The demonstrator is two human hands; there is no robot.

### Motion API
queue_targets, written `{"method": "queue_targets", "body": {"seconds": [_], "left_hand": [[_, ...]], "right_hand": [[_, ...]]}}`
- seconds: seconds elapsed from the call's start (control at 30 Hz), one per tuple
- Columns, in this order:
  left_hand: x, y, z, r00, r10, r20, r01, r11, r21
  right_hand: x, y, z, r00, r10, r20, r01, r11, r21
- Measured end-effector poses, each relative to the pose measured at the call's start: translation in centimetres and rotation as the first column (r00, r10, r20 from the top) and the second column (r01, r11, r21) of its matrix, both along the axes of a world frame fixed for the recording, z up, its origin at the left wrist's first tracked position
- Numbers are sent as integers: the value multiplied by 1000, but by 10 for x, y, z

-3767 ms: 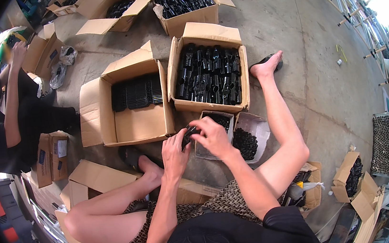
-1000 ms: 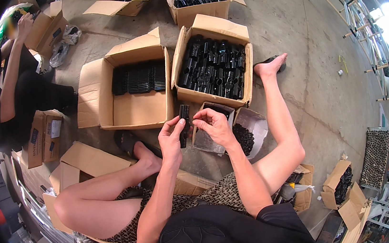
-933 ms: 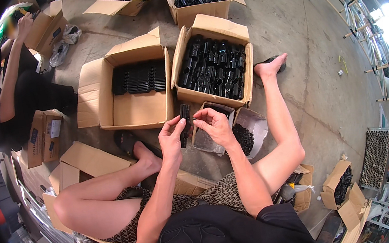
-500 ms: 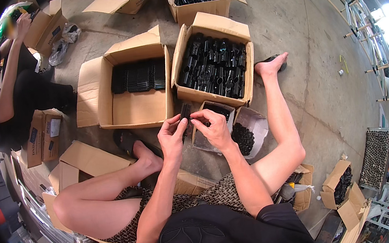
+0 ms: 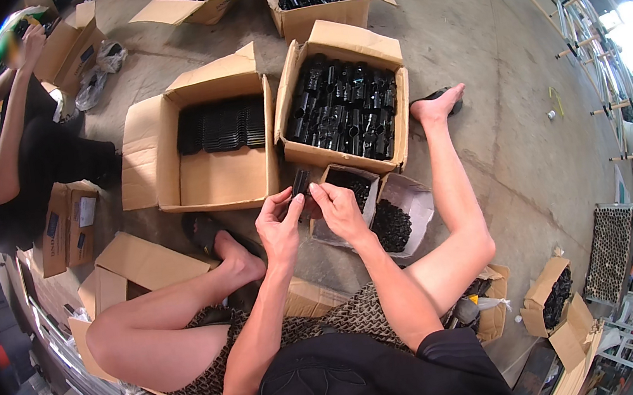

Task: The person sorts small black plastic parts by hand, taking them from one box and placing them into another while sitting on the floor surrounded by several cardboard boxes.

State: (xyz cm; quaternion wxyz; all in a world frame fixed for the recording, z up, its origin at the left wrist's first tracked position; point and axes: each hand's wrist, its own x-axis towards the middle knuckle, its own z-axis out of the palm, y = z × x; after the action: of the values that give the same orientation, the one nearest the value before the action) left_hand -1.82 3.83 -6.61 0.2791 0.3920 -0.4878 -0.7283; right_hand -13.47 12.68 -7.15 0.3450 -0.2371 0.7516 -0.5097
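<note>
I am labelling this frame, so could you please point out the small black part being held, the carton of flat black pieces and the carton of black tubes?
small black part (image 5: 300, 183), head view, its upper end above the fingertips.
carton of flat black pieces (image 5: 217, 179), head view, bare cardboard floor.
carton of black tubes (image 5: 337, 37), head view, far flap.

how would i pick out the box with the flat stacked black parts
Start at the two big open cardboard boxes side by side beyond the person's hands. It is the left box, left of the one crammed with black tubes. Its black parts lie in neat rows along the far wall only, leaving bare cardboard.
</note>
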Motion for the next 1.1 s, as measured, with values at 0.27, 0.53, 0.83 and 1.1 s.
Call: {"method": "queue_targets", "body": {"seconds": [0.27, 0.53, 0.83, 1.1], "left_hand": [[1, -1, 4, 1000, -2, 14, 2, 999, 47], [1, 1, 4, 999, -26, 24, 25, 999, 37], [0, 2, 0, 1000, -32, 2, 31, 998, 60], [-1, 1, 2, 999, -42, 12, 41, 995, 89]], "right_hand": [[-5, 8, 9, 978, 122, -169, -127, 992, -21], [-4, 8, 13, 968, 124, -217, -139, 989, -58], [-6, 10, 12, 969, 114, -220, -117, 993, 0], [-5, 9, -8, 988, 76, -133, -81, 996, -29]]}}
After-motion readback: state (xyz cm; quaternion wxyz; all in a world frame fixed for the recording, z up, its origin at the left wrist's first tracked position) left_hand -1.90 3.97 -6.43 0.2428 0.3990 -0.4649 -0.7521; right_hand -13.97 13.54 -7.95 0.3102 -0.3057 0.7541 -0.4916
